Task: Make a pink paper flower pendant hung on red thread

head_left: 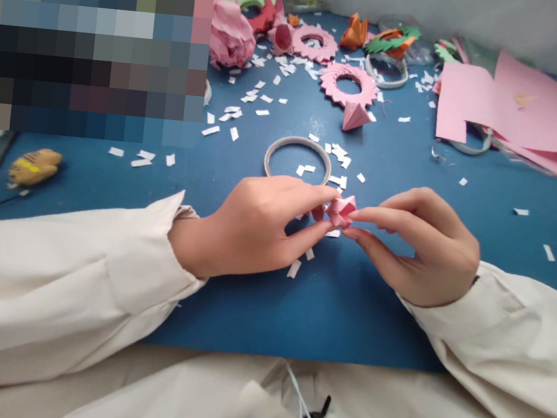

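Between my two hands is a small folded piece of pink paper, held just above the blue table. My left hand pinches its left side between thumb and fingers. From the right, my right hand grips its edge with thumb and forefinger, the forefinger tip lying over the paper's open hollow. Right behind my left hand lies a roll of tape, its near edge partly hidden by that hand. White paper scraps are scattered under and around the hands.
Pink pleated paper rings and a pink folded pyramid lie further back. Another tape roll is beside them. Pink sheets spread at the right. A tan, striped mouse-like object with a cord sits left. The upper left is pixelated.
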Tool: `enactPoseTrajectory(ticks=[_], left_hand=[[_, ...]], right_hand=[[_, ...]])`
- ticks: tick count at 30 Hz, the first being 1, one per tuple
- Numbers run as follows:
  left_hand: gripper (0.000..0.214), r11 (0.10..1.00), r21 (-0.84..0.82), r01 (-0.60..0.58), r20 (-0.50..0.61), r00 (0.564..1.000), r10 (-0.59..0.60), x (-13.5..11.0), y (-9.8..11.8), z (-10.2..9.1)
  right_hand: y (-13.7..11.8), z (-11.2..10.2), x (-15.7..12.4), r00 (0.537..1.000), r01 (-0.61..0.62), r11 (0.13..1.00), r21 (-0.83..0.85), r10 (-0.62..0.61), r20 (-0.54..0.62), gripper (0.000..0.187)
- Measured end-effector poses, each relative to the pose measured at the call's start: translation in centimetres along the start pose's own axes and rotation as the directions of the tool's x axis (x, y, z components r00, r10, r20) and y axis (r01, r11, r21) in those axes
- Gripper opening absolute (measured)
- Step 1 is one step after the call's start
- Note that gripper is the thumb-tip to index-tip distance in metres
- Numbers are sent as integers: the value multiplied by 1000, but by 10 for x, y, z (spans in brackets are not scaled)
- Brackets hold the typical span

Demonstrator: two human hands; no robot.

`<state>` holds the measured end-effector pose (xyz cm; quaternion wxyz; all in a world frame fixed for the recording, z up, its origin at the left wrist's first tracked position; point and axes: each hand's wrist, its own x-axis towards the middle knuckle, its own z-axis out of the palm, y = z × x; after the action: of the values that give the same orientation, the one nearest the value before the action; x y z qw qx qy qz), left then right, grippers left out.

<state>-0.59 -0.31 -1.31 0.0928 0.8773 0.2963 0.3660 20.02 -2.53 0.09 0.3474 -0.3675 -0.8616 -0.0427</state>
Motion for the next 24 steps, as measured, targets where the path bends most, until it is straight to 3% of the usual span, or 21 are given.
enactPoseTrajectory(ticks=[6, 16, 21, 24], left_hand=[[17, 1000, 11, 24, -1, 1000, -24, 0, 1, -1], [13, 1000, 1, 7, -3, 1000, -7, 1, 2, -1], [14, 1000, -24, 2, 16, 1000, -2, 1, 1, -1], [14, 999, -46, 0, 33, 999, 2, 1, 1, -1]], right_hand=[[1, 2, 0, 1000, -10, 999, 43, 9, 11, 10], [1, 2, 3, 986, -155, 956, 249, 134, 100, 8], [1, 2, 0, 990, -79, 972, 221, 52, 128, 11], [1, 1, 0, 985, -93, 970, 224, 57, 160, 7]])
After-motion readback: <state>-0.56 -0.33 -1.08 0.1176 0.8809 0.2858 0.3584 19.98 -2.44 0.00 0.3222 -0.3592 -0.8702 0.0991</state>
